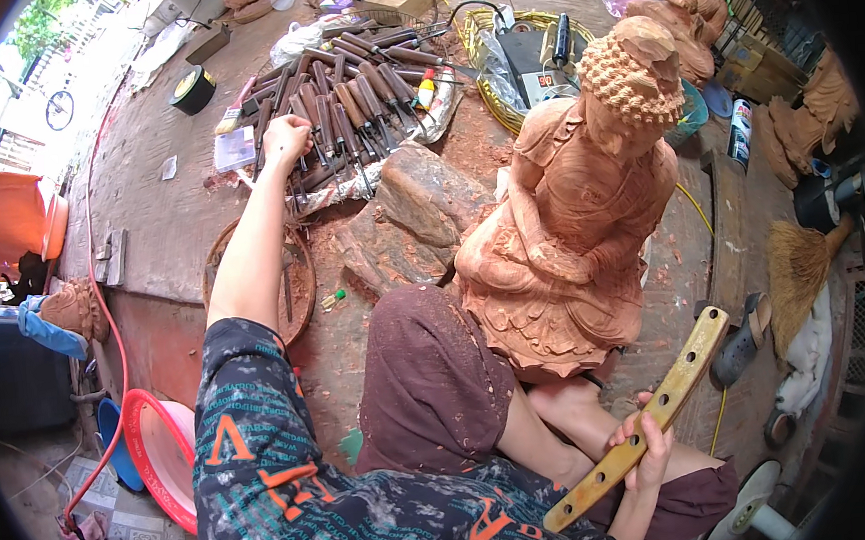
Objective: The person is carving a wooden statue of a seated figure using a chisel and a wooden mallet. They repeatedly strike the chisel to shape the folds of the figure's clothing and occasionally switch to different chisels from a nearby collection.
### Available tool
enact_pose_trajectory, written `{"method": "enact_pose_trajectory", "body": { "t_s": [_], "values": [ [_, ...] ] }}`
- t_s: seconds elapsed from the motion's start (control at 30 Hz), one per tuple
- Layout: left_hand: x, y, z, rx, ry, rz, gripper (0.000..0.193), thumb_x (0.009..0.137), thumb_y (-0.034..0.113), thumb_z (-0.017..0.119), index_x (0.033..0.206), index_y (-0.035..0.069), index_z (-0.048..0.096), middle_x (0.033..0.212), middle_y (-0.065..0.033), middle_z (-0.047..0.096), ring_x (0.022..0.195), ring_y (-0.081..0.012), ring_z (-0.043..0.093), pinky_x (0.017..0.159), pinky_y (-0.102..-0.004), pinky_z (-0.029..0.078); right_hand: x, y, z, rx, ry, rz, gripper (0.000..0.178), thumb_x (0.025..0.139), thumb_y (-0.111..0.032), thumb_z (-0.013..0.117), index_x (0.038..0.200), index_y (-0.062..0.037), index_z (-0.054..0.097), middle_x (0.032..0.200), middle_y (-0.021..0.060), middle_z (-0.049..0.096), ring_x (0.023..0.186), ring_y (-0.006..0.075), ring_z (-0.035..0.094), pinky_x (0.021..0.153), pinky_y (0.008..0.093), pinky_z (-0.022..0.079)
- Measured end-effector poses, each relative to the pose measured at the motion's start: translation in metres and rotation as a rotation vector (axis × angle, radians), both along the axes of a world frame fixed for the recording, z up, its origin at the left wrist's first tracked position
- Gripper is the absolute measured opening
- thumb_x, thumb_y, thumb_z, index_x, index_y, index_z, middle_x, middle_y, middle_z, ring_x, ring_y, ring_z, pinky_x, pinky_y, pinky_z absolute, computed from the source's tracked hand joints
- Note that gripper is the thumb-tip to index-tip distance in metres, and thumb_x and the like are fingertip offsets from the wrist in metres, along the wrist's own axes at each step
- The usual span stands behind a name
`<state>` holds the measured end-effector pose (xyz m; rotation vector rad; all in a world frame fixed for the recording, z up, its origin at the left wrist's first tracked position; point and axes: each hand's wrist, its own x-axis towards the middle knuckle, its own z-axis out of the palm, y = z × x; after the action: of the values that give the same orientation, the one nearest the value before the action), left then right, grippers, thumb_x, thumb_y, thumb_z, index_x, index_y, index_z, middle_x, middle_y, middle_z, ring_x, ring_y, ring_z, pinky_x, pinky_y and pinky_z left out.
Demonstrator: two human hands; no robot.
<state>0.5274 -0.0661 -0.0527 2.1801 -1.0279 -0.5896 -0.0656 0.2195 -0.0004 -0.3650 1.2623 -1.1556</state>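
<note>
My left hand (286,140) reaches far forward onto a spread of several wood-handled carving chisels (350,100) lying on a cloth, its fingers closed down among the handles; what it grips is hidden. My right hand (645,446) rests low by my knee, shut on a flat yellowish wooden bar with holes (653,415), held slanting up to the right. Between them sits a reddish carved wooden statue of a seated figure (574,220) with a curled head, close against my knees.
A rough wood block (427,195) lies left of the statue among red shavings. A black tape roll (191,89), a power tool in a yellow basket (533,57), other carvings (690,1), a broom (798,264), sandals (743,339) and a red basin (160,460) surround me.
</note>
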Motion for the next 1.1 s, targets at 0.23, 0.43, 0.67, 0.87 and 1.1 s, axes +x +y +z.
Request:
{"method": "enact_pose_trajectory", "body": {
  "t_s": [0.23, 0.43, 0.67, 0.87, 1.1],
  "values": [
    [0.027, 0.016, -0.013, -0.003, -0.257, 0.044, 0.013, 0.078, 0.011, 0.06, 0.088, 0.006, 0.068, 0.078, -0.0094, 0.069, 0.071, -0.0193, 0.067, 0.067, -0.0316, 0.053, 0.006, 0.001, -0.003, 0.006, 0.016, 0.029, 0.04, 0.089, -0.015, 0.058, 0.122, -0.0006, 0.041, 0.068, 0.008, 0.05, 0.058, 0.0173, 0.052, 0.054, 0.0319, 0.049],
    [0.034, 0.027, -0.012, 0.192, -0.387, 0.102, 0.023, 0.074, 0.017, 0.064, 0.097, 0.011, 0.066, 0.102, -0.0137, 0.068, 0.1, -0.0277, 0.064, 0.087, -0.0367, 0.048, 0.003, 0.005, -0.004, 0.017, 0.039, 0.009, 0.039, 0.09, -0.015, 0.057, 0.122, -0.0006, 0.041, 0.067, 0.0076, 0.049, 0.057, 0.017, 0.051, 0.053, 0.0317, 0.048],
    [0.086, 0.028, -0.064, 0.144, -0.224, 0.172, 0.045, 0.07, 0.02, 0.071, 0.113, 0.009, 0.063, 0.114, -0.0134, 0.065, 0.107, -0.0284, 0.061, 0.093, -0.037, 0.046, 0.008, 0.004, -0.003, 0.015, 0.008, 0.02, 0.037, 0.091, -0.015, 0.055, 0.122, -0.0003, 0.042, 0.067, 0.007, 0.049, 0.056, 0.0172, 0.052, 0.053, 0.0319, 0.048],
    [0.08, 0.052, -0.056, -0.174, 0.449, 0.172, 0.018, 0.082, 0.014, 0.055, 0.093, 0.001, 0.061, 0.079, -0.0089, 0.061, 0.061, -0.0198, 0.059, 0.052, -0.033, 0.048, 0.002, 0.001, 0.003, 0.063, 0.009, 0.03, 0.035, 0.089, -0.01, 0.055, 0.121, -0.0002, 0.043, 0.068, 0.0076, 0.051, 0.057, 0.017, 0.054, 0.055, 0.0311, 0.048],
    [-0.192, 0.128, 0.1, -0.601, 0.819, -0.494, 0.031, 0.082, 0.017, 0.054, 0.108, 0.0, 0.05, 0.081, -0.0066, 0.056, 0.048, -0.0046, 0.042, 0.034, -0.0164, 0.029, -0.017, 0.006, 0.013, 0.011, 0.089, -0.007, 0.039, 0.087, -0.007, 0.058, 0.122, 0.0021, 0.042, 0.069, 0.0071, 0.052, 0.058, 0.0148, 0.054, 0.054, 0.0279, 0.047]
  ]
}}
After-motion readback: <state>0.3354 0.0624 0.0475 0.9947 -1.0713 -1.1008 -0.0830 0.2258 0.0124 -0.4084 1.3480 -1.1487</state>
